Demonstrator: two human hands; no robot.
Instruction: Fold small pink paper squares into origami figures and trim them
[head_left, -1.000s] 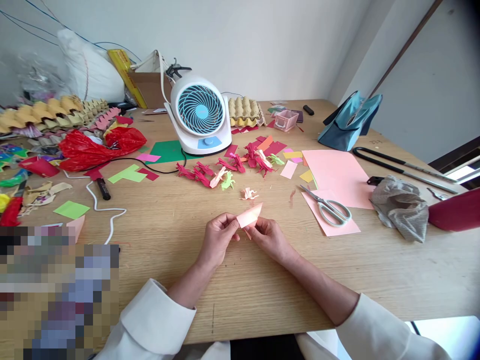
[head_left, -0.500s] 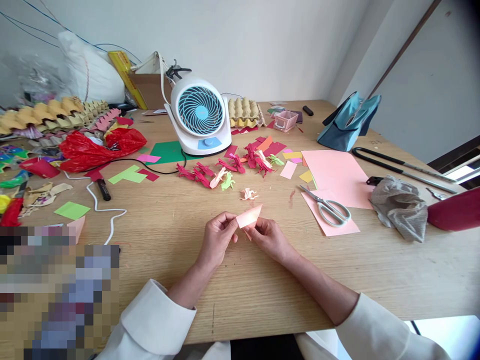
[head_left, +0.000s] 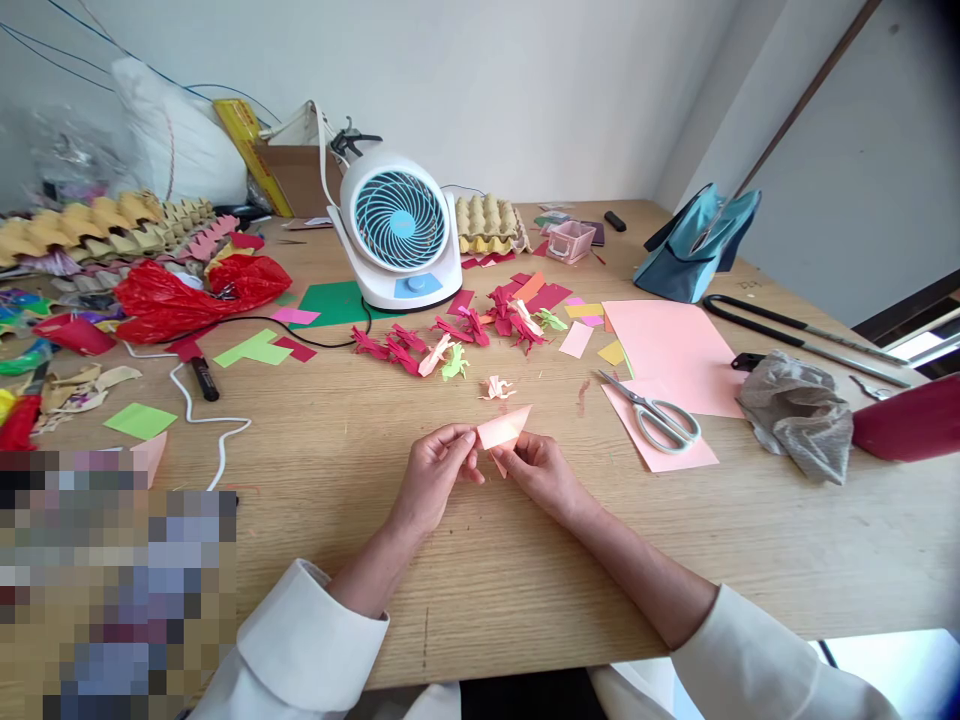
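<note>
A small folded pink paper (head_left: 504, 428) is held above the wooden table between my two hands. My left hand (head_left: 439, 470) pinches its left corner between thumb and fingertips. From the lower right, my right hand (head_left: 541, 474) grips the paper, thumb on its lower part. Just beyond it lies a small pale pink folded figure (head_left: 496, 388). Farther back are several red folded figures (head_left: 405, 352), with a light green one (head_left: 454, 362) among them. Scissors (head_left: 658, 415) with white handles rest on pink sheets to the right.
A white fan (head_left: 401, 225) stands behind the figures. Egg trays (head_left: 491, 225), a red plastic bag (head_left: 199, 295) and paper pieces lie about the table (head_left: 480, 600). At the right are a blue bag (head_left: 697, 245), a grey cloth (head_left: 799, 415) and a dark red object (head_left: 907, 420).
The folded paper has shifted slightly to the right and turned a little. My left fingertips are now closer to its left corner, and its lower flap shows more.
</note>
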